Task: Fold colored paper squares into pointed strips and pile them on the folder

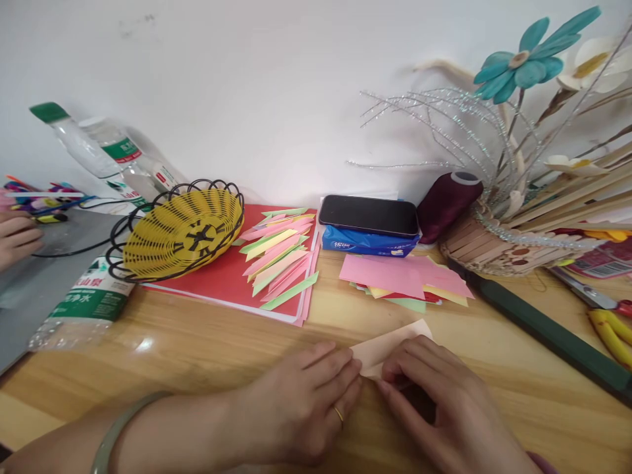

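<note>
A pale peach slip of paper (390, 345) lies on the wooden table at the front, with a fold along its near side. My left hand (316, 401), wearing a ring, is closed over the paper's left end, fingers together and curled down on it. On the paper's near right edge, my right hand (439, 388) pinches with thumb and fingertips. The fingers hide part of the fold. Just beyond lies a loose stack of pink, yellow and green paper pieces (385, 275). Folded colored paper strips (281, 257) rest on red paper sheets (197, 289) to the left.
A yellow woven basket (162, 230) leans near plastic bottles (89, 303). A phone (368, 214) sits on a blue tissue pack (365, 242), beside a maroon thread spool (447, 204). At right are a dark green bar (548, 336), scissors (607, 316) and a flower planter (518, 247). Another person's hand (17, 237) shows far left.
</note>
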`<action>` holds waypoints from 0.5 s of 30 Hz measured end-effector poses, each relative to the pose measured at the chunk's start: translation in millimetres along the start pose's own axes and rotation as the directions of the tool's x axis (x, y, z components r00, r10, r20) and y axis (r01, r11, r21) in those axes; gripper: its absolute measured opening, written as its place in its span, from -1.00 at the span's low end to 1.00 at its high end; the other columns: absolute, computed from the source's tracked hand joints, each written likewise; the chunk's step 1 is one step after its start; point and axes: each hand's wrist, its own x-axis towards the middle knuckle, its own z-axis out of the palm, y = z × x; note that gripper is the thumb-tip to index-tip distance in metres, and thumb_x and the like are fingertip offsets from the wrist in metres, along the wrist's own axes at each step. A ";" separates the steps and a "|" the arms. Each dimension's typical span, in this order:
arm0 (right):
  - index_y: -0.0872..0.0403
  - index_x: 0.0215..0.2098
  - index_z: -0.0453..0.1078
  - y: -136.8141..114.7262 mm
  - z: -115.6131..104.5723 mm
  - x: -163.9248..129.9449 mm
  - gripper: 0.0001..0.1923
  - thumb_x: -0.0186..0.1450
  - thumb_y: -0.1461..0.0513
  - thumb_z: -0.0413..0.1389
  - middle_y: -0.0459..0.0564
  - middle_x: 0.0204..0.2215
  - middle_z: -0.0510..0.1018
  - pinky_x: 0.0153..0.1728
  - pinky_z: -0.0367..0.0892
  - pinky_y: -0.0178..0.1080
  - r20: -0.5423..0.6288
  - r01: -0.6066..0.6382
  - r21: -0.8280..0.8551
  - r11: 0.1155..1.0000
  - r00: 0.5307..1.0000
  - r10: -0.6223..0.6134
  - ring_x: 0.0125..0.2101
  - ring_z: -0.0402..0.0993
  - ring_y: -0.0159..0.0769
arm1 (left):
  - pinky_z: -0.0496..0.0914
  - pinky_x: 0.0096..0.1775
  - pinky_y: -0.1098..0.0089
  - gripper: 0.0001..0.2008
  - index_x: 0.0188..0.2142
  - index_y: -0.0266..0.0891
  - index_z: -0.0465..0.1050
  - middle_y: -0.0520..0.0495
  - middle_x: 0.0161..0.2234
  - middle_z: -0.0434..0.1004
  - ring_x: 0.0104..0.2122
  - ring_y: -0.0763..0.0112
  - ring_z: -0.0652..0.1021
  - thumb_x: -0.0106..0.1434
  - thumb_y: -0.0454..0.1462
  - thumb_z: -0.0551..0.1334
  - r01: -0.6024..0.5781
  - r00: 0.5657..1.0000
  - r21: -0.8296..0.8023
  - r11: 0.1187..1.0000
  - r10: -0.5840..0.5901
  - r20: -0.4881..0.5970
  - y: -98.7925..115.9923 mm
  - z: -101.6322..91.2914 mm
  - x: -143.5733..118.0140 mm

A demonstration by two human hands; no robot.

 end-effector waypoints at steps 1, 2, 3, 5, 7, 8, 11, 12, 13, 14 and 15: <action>0.05 -0.48 0.23 -0.1 -0.6 0.2 -0.86 0.25 0.29 -0.01 -0.09 -0.52 0.37 -0.47 0.23 -0.28 0.010 0.003 0.010 1.000 1.000 -0.003 -0.46 0.30 -0.34 | 0.33 -0.03 0.30 -0.70 -0.18 -0.39 0.44 -0.12 -0.16 0.53 -0.14 0.33 0.48 0.29 -0.42 -0.04 0.002 1.000 0.001 1.000 -0.002 0.001 -0.4 -0.1 -0.2; 0.05 -0.47 0.24 -0.2 -1.1 0.4 -0.86 0.26 0.29 -0.02 -0.09 -0.52 0.38 -0.46 0.23 -0.28 0.020 0.006 0.014 1.000 1.000 -0.006 -0.45 0.31 -0.34 | 0.34 -0.04 0.30 -0.71 -0.17 -0.39 0.44 -0.12 -0.15 0.52 -0.14 0.33 0.48 0.29 -0.41 -0.04 0.005 1.000 0.000 1.000 -0.005 0.002 -0.7 -0.4 -0.4; 0.05 -0.47 0.24 -0.4 -1.4 0.5 -0.86 0.26 0.29 -0.02 -0.09 -0.51 0.39 -0.45 0.23 -0.28 0.028 0.009 0.015 1.000 1.000 -0.010 -0.45 0.31 -0.33 | 0.34 -0.04 0.31 -0.71 -0.17 -0.38 0.44 -0.12 -0.15 0.52 -0.13 0.33 0.48 0.29 -0.41 -0.04 0.006 1.000 -0.001 1.000 -0.006 0.002 -1.0 -0.8 -0.4; 0.05 -0.48 0.25 -0.7 -1.4 0.8 -0.85 0.26 0.29 -0.02 -0.09 -0.52 0.39 -0.45 0.23 -0.27 0.023 0.011 0.001 1.000 1.000 -0.012 -0.45 0.31 -0.33 | 0.34 -0.04 0.31 -0.72 -0.16 -0.39 0.43 -0.12 -0.15 0.52 -0.12 0.33 0.48 0.29 -0.41 -0.03 0.010 1.000 -0.008 1.000 -0.010 -0.002 -1.3 -1.7 0.0; 0.05 -0.50 0.23 -0.6 -0.5 1.0 -0.84 0.26 0.28 -0.03 -0.08 -0.54 0.38 -0.46 0.23 -0.27 -0.002 0.011 -0.023 1.000 1.000 -0.011 -0.47 0.30 -0.33 | 0.34 -0.04 0.31 -0.71 -0.15 -0.39 0.43 -0.11 -0.15 0.53 -0.13 0.33 0.48 0.30 -0.42 -0.04 0.013 1.000 -0.019 1.000 -0.014 -0.005 -1.2 -2.4 0.4; 0.05 -0.51 0.23 -0.4 0.2 1.0 -0.83 0.26 0.28 -0.03 -0.08 -0.54 0.37 -0.47 0.23 -0.26 -0.014 0.014 -0.036 0.999 1.000 -0.015 -0.48 0.30 -0.33 | 0.34 -0.04 0.31 -0.70 -0.15 -0.39 0.43 -0.10 -0.16 0.53 -0.13 0.33 0.48 0.30 -0.42 -0.05 0.016 1.000 -0.024 1.000 -0.017 -0.009 -1.0 -2.5 0.5; 0.05 -0.53 0.21 0.9 2.9 1.0 -0.82 0.24 0.29 -0.02 -0.09 -0.57 0.36 -0.49 0.22 -0.27 -0.045 0.024 -0.069 0.997 0.999 -0.027 -0.50 0.29 -0.33 | 0.34 -0.04 0.32 -0.67 -0.14 -0.40 0.43 -0.09 -0.16 0.53 -0.13 0.33 0.48 0.31 -0.44 -0.09 0.020 1.000 -0.033 0.999 -0.021 -0.013 -0.2 -1.2 -0.1; 0.05 -0.53 0.21 1.4 3.8 1.0 -0.82 0.24 0.29 -0.02 -0.09 -0.57 0.35 -0.49 0.21 -0.27 -0.055 0.023 -0.077 0.997 0.998 -0.028 -0.50 0.29 -0.33 | 0.34 -0.04 0.32 -0.67 -0.13 -0.41 0.42 -0.10 -0.15 0.52 -0.12 0.33 0.47 0.31 -0.44 -0.09 0.020 1.000 -0.034 0.999 -0.020 -0.003 0.2 -0.4 -0.6; 0.04 -0.53 0.20 1.8 4.5 0.9 -0.82 0.24 0.29 -0.02 -0.09 -0.57 0.35 -0.49 0.21 -0.27 -0.063 0.022 -0.083 0.996 0.998 -0.027 -0.51 0.29 -0.33 | 0.33 -0.04 0.32 -0.67 -0.11 -0.41 0.41 -0.11 -0.14 0.51 -0.12 0.32 0.46 0.31 -0.43 -0.09 0.018 1.000 -0.034 0.999 -0.018 0.010 0.6 0.3 -1.1; 0.04 -0.53 0.20 2.1 5.1 0.8 -0.82 0.24 0.29 -0.03 -0.09 -0.57 0.35 -0.49 0.21 -0.27 -0.069 0.025 -0.090 0.996 0.997 -0.031 -0.50 0.29 -0.33 | 0.33 -0.03 0.32 -0.68 -0.09 -0.41 0.39 -0.12 -0.12 0.49 -0.10 0.32 0.45 0.31 -0.43 -0.08 0.019 0.999 -0.033 0.999 -0.018 0.033 1.0 1.0 -1.6; 0.04 -0.53 0.20 2.3 5.5 0.7 -0.82 0.25 0.29 -0.03 -0.09 -0.57 0.35 -0.49 0.21 -0.27 -0.072 0.029 -0.098 0.995 0.997 -0.036 -0.50 0.29 -0.33 | 0.32 -0.03 0.32 -0.68 -0.07 -0.41 0.38 -0.13 -0.11 0.48 -0.10 0.31 0.44 0.31 -0.42 -0.07 0.020 0.998 -0.032 0.999 -0.018 0.060 1.4 1.6 -1.8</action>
